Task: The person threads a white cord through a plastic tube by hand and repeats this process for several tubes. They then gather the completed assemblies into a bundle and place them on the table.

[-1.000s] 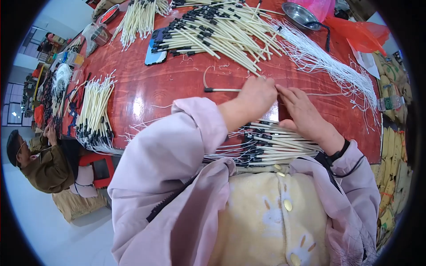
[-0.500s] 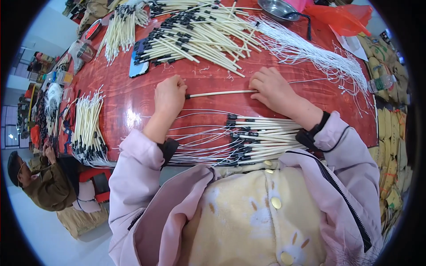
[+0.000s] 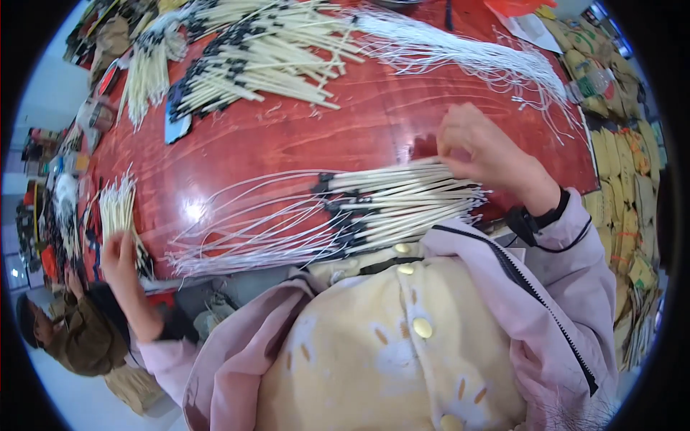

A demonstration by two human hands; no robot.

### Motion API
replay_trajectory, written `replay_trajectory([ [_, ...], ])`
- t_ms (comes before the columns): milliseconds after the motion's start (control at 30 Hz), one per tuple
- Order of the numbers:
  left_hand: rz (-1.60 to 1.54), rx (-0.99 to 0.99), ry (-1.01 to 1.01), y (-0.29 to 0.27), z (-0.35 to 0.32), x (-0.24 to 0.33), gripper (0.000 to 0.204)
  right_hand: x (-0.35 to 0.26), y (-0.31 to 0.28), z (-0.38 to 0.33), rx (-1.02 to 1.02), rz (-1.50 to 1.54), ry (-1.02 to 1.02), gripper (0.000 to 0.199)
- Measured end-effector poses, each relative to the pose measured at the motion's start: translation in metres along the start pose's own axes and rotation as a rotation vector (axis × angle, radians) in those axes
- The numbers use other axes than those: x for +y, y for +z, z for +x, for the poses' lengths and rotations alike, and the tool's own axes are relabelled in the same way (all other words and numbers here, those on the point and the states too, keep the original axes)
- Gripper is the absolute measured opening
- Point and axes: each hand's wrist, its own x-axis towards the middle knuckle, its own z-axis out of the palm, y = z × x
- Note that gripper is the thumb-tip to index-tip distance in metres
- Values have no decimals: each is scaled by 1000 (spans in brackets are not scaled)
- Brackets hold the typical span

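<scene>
Dozens of cream sticks (image 3: 402,201), each with a black collar and a thin white cord tail, lying in a flat row at the near table edge, just ahead of the chest. Running long axis from 9 to 3 o'clock: cords (image 3: 244,230) trailing toward 9, bare stick ends pointing toward 3. Sitting at the 3 o'clock end of that row, right hand (image 3: 481,151), fingers curled downward and tips pressing together on the uppermost stick ends; pinching one stick or merely touching, cannot tell. Lying from that hand, therefore, toward 9 o'clock, the whole length of the row stretching away across the body. Wearing a black band at the wrist.

Reaching far out at 8 o'clock of the row, well apart from it, left hand (image 3: 118,258), fingers closing around the near end of a smaller bundle (image 3: 118,208) standing up toward 12 at the table's left edge. Being clearly the nearer hand to the row: the right.

Spreading beyond, at 12 o'clock on the red table (image 3: 359,122), a larger heap (image 3: 266,50) of the same sticks, and loose white cords (image 3: 474,57) fanning toward 2. Crouching at 8 o'clock below the table, another person (image 3: 72,330).
</scene>
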Motion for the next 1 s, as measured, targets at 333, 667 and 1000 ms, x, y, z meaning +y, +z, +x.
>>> replay_trajectory([
  [333,252,-101,437,98,-43,94,28,53,13,-29,54,21,159,41],
  [667,155,-400,820,400,-6,300,30,85,36,22,239,-85,337,53],
  [1000,457,-579,879,332,-21,240,11,84,34,-4,219,-49,293,60],
])
